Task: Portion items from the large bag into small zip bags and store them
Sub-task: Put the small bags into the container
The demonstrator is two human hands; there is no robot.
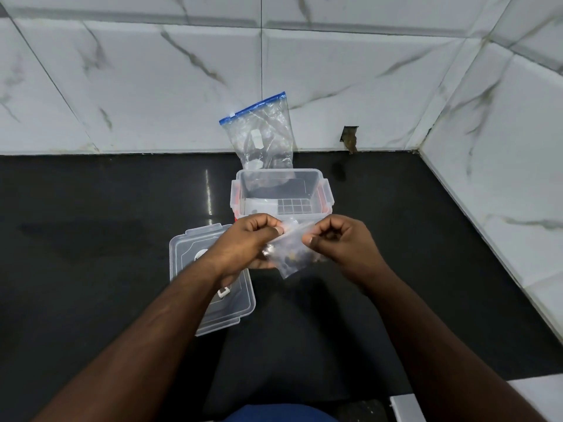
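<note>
A small clear zip bag (292, 250) with small dark items inside hangs between my hands above the black counter. My left hand (250, 239) pinches its top left corner and my right hand (336, 240) pinches its top right corner. Just behind the hands stands an open clear plastic box (278, 193) with red-trimmed latches. The large zip bag (262, 132), clear with a blue zip strip, leans upright against the tiled wall behind the box.
The box's clear lid (210, 281) lies on the black counter (91, 239) under my left forearm, with a small white piece (224, 291) on it. White marble-pattern tile walls (152, 86) close off the back and the right side.
</note>
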